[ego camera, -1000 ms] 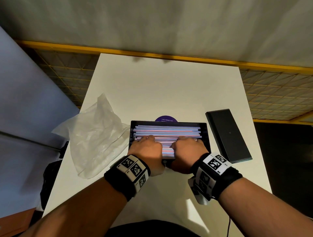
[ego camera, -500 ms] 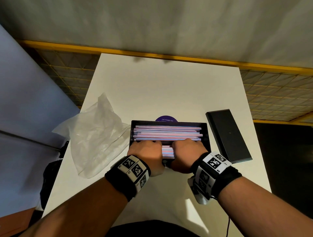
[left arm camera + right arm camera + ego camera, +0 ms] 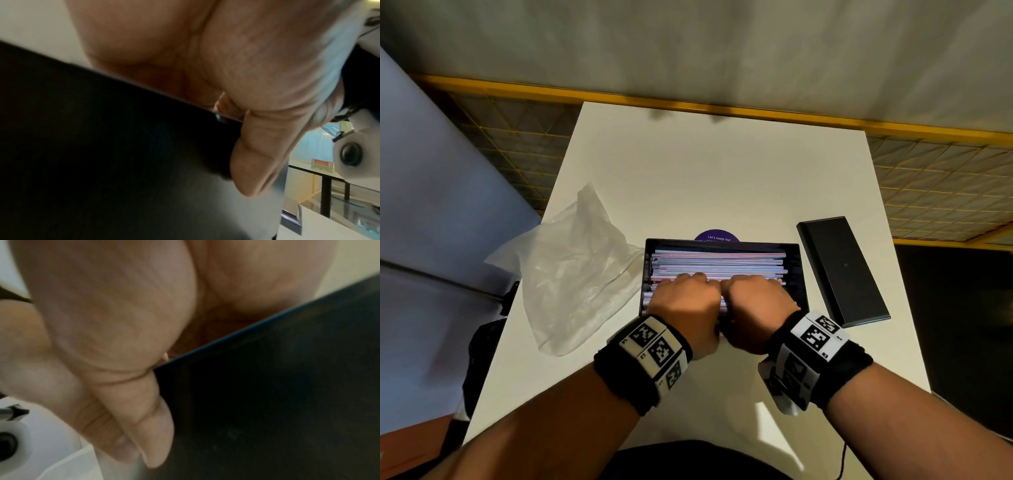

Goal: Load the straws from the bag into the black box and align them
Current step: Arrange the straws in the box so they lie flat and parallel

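The black box (image 3: 802,274) lies open in the middle of the white table, filled with pink, white and blue straws (image 3: 719,262) lying lengthwise. Both hands sit side by side over its near half. My left hand (image 3: 685,298) and right hand (image 3: 756,298) curl their fingers down over the near rim onto the straws. In the wrist views the left thumb (image 3: 257,154) and right thumb (image 3: 148,418) press on the outside of the box's near wall (image 3: 102,146) (image 3: 277,402). The fingertips are hidden. The empty clear plastic bag (image 3: 582,284) lies crumpled left of the box.
The box's black lid (image 3: 842,270) lies flat to the right, slightly angled. A purple round sticker (image 3: 717,235) shows just behind the box. The far half of the table (image 3: 705,171) is bare. The table's left edge runs close by the bag.
My fingers drew back toward the near wall half a second ago and have now slid forward over the straws again. Box, bag and lid have not moved.
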`<state>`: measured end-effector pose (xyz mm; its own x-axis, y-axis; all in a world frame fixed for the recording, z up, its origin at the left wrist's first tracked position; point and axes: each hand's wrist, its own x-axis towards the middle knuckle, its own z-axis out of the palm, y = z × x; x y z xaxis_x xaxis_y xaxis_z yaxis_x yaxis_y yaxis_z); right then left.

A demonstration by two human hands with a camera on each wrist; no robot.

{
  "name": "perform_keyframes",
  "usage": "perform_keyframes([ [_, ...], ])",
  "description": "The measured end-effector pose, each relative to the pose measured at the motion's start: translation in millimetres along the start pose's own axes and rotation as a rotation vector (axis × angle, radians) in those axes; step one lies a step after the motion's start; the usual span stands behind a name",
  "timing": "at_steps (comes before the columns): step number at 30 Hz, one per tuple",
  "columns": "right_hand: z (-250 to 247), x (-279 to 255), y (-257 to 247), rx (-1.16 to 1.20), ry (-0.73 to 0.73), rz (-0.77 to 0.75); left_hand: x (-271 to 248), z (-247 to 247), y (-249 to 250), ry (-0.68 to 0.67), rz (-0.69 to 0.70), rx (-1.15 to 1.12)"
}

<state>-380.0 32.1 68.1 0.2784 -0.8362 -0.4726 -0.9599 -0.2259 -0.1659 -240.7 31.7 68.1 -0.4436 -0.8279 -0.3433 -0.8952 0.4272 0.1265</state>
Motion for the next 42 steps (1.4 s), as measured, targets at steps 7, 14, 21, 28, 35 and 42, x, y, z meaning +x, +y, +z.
perform_keyframes([
  [7, 10.1, -4.2, 16.2, -0.058, -0.019, 0.131, 2.2, 7.9, -12.5, -0.122, -0.062, -0.029],
  [14, 11.2, -3.1, 15.9, -0.014, -0.048, 0.133, 4.3, 11.8, -12.1, -0.116, -0.084, -0.021],
  [21, 10.6, -1.5, 16.0, 0.003, -0.057, 0.127, 5.4, 13.1, -12.4, -0.122, -0.086, -0.038],
  [28, 12.1, 0.9, 15.4, -0.001, -0.076, 0.124, 6.1, 11.8, -12.9, -0.122, -0.073, -0.073],
  [35, 5.7, 3.3, 9.7, 0.003, -0.119, 0.018, 6.2, 9.7, -13.1, -0.137, -0.074, -0.081],
  [42, 6.1, 3.2, 8.9, -0.026, -0.113, 0.066, 5.0, 9.7, -11.5, -0.11, -0.072, -0.094],
])
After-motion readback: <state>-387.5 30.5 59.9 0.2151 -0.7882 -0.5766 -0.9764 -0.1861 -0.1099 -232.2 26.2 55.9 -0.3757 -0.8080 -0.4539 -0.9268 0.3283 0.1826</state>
